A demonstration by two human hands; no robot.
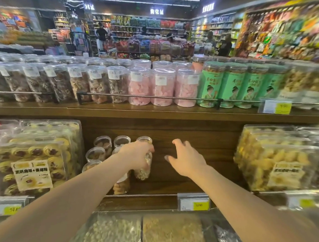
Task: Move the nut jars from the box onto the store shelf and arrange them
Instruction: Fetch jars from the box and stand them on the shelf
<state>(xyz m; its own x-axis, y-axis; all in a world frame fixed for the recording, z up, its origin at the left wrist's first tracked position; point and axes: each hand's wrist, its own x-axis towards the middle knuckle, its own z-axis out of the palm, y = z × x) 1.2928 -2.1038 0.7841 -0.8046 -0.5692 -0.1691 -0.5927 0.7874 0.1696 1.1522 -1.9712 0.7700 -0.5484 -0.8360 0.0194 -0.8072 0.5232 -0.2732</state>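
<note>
The left hand (136,155) is curled round the upper body of a clear nut jar (144,166), fingers wrapping its far side just below the lid, the jar standing on the lower shelf (176,183) against the wooden back panel. Just to that hand's left, and partly under the wrist, sits a small cluster of other jars (101,149) already shelved, lids showing; one more stands directly below the forearm. The right hand (184,160) hangs apart to the right of the held jar, fingers spread and relaxed, grasping nothing — beyond it the shelf is bare wood up to the biscuit packs (275,157).

The jar looks like thin clear plastic with a snap or screw lid: light to moderate in weight, stiff enough for a firm squeeze, yet smooth-walled and likely a little slippery. A grip round the mid-body or just under the lid rim seems safest — lifting by the lid alone risks it popping off. The box is not identifiable here; the trays (142,232) beneath the arms hold loose goods
</note>
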